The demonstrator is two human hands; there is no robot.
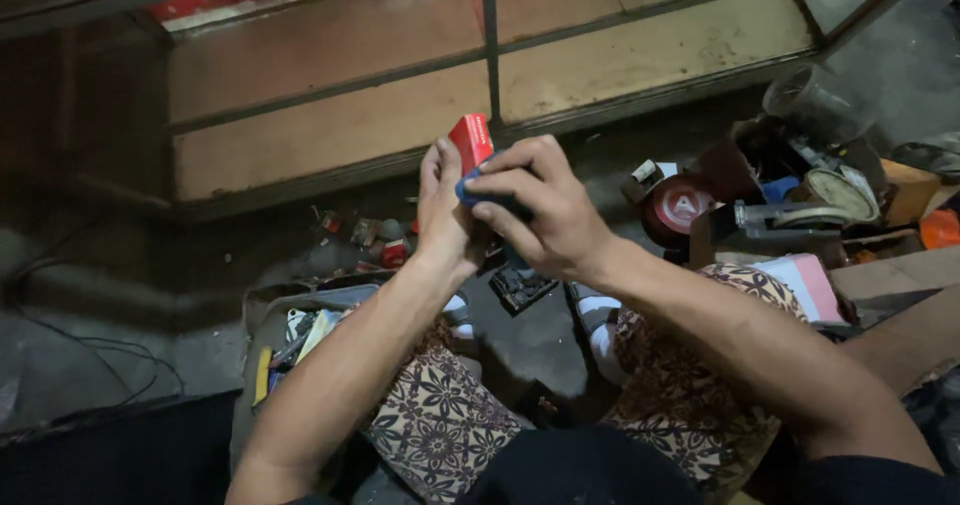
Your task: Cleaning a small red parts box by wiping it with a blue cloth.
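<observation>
Glossy red cardboard box [471, 141] is catching light; patterned cloth shorts [440, 425] are looking soft and matt, the concrete floor [140, 295] rough.

Dim indoor light, brightest top centre, deep shadow left & bottom, slight motion blur, grainy.

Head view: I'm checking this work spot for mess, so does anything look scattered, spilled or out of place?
Yes. Small parts and scraps lie strewn over the dirty floor near the glass cabinet. At right, open cardboard boxes spill a jumble of tape rolls and oddments. The left hand and right hand hold a red box, which looks intact.
</observation>
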